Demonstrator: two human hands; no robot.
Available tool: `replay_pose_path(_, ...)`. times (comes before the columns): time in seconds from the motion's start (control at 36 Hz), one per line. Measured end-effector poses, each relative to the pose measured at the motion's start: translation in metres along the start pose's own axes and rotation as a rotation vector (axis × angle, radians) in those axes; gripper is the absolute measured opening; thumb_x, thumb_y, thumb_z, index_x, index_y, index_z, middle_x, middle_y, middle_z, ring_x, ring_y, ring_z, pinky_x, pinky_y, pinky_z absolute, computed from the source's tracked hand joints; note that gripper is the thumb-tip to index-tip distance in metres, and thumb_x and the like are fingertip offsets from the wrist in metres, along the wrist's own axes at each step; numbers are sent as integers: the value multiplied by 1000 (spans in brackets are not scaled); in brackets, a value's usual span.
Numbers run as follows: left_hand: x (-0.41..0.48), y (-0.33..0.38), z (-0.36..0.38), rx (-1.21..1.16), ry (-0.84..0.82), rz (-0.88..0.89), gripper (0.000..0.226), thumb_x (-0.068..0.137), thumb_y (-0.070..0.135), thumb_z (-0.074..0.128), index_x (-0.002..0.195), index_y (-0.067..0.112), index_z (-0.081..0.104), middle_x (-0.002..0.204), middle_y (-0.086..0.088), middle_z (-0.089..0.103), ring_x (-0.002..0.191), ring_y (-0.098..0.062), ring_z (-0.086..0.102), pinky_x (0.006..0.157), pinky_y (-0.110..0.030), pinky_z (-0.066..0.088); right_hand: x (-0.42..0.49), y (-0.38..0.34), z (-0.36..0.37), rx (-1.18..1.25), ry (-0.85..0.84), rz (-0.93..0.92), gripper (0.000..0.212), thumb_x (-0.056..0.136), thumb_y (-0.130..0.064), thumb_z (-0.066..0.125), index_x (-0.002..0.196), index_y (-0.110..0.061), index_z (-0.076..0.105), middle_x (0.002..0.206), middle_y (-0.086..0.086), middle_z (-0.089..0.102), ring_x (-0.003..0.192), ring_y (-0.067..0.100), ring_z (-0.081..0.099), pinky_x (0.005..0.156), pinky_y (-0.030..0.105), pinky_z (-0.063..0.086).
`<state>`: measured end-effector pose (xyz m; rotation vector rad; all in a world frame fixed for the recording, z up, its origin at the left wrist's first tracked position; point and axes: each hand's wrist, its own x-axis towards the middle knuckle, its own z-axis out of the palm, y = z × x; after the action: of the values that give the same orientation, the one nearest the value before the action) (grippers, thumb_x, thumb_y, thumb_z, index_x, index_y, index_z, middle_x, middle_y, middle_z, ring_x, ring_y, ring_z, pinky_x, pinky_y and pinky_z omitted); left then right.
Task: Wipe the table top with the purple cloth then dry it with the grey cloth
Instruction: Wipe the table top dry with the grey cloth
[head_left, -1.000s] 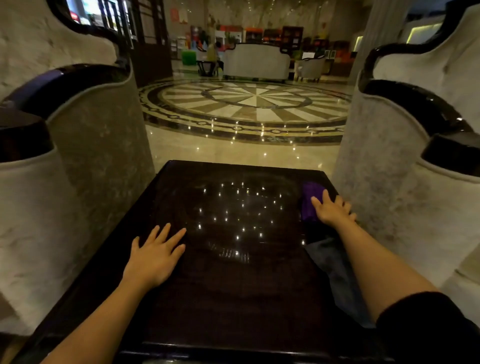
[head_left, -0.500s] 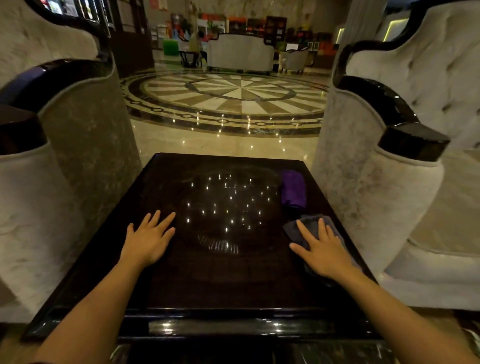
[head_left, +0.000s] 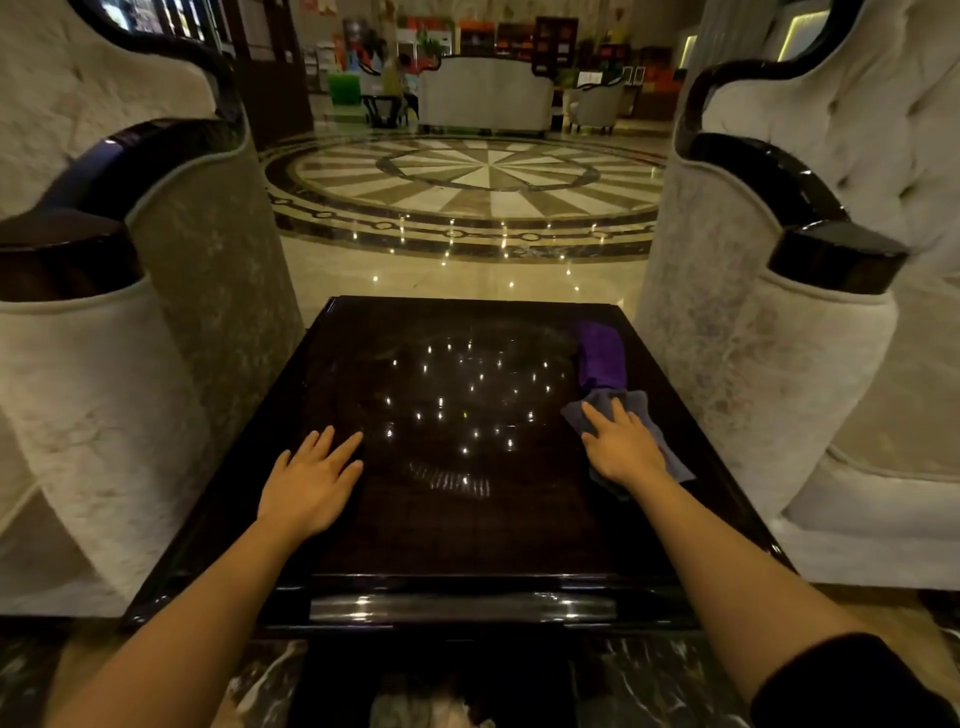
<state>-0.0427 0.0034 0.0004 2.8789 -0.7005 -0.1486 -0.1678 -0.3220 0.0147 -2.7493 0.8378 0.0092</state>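
Glossy dark table (head_left: 467, 525) mid-frame, left hand (head_left: 306, 480) flat and empty, right hand (head_left: 621, 449) spread on the grey cloth (head_left: 636, 410) at right, purple cloth (head_left: 600, 353) just above (both look soft, light, slidey under a flat palm).

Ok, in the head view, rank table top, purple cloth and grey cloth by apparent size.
1. Table top, by far the largest.
2. Grey cloth and purple cloth: unsure, since the right hand covers part of the grey one.

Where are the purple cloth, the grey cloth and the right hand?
purple cloth (head_left: 601, 354), head view, middle of the folded cloth.
grey cloth (head_left: 638, 404), head view, bare part beyond the fingers.
right hand (head_left: 623, 448), head view, back of the hand, flat on the grey cloth.
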Motion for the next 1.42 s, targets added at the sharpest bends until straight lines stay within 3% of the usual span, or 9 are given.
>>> replay_pose_path(0.28, -5, 0, -2, 73, -61, 23, 50, 97, 38, 20, 144, 30, 4, 156, -7, 0, 143, -23, -3, 115, -46, 6, -28, -55, 18, 68, -35, -354, 47, 94, -15, 40, 139, -25, 30, 154, 5, 16, 138, 27, 19, 110, 38, 24)
replay_pose_path(0.69, -11, -1, -3, 68, -70, 29, 50, 97, 40, 18, 144, 29, 4, 156, -8, 0, 143, -24, -3, 115, -47, 5, -129, -89, 34, 140, -100, -914, 42, 91, -7, 45, 129, -23, 46, 147, 4, 34, 136, 18, 28, 111, 28, 20)
replay_pose_path(0.81, -10, -1, -3, 59, -81, 30, 50, 97, 40, 18, 144, 30, 4, 156, -7, -1, 143, -23, -4, 115, -47, 4, -150, -84, 33, 181, -103, -1035, 43, 82, 2, 47, 120, -14, 57, 139, 11, 45, 131, 27, 38, 109, 37, 27)
replay_pose_path(0.94, -7, -1, -4, 36, -75, 30, 50, 97, 41, 18, 144, 31, 5, 156, -6, 0, 143, -22, -4, 115, -46, 3, -162, -88, 23, 235, -86, -1148, 36, 76, 7, 54, 107, -8, 65, 120, 15, 63, 112, 30, 58, 92, 44, 49)
replay_pose_path(1.06, -8, -1, -4, 41, -72, 28, 50, 97, 41, 18, 144, 31, 4, 156, -5, -1, 143, -21, -4, 116, -46, 3, -139, -94, 0, 317, 180, -1076, 42, 64, 14, 52, 98, -3, 69, 110, 22, 66, 101, 37, 63, 85, 49, 50)
replay_pose_path(1.22, -7, -2, -2, 24, -63, 32, 50, 97, 42, 17, 144, 32, 4, 156, -5, -1, 143, -20, -5, 116, -45, 2, -63, -83, -38, 315, 364, -669, 38, 84, 0, 55, 121, -9, 55, 136, 18, 47, 125, 34, 44, 102, 35, 32)
replay_pose_path(1.28, -6, -3, -1, 16, -63, 32, 50, 97, 42, 17, 144, 32, 4, 156, -5, -1, 143, -20, -5, 116, -45, 1, -36, -73, -37, 203, 314, -540, 44, 90, -18, 52, 133, -16, 41, 149, 12, 29, 134, 30, 29, 107, 38, 27)
replay_pose_path(1.33, -5, -4, 0, 10, -62, 31, 50, 97, 43, 17, 143, 33, 5, 156, -5, -1, 143, -20, -6, 116, -45, 1, -11, -63, -28, 118, 142, -378, 55, 92, -39, 44, 141, -23, 23, 155, 9, 7, 140, 30, 11, 112, 41, 18)
replay_pose_path(1.42, -4, -5, 1, 11, -63, 33, 50, 96, 44, 17, 143, 34, 4, 156, -4, -1, 143, -19, -6, 115, -45, 0, 19, -51, -8, 122, -107, -181, 57, 93, -50, 30, 142, -30, 10, 154, 12, -9, 140, 32, -6, 114, 42, 2)
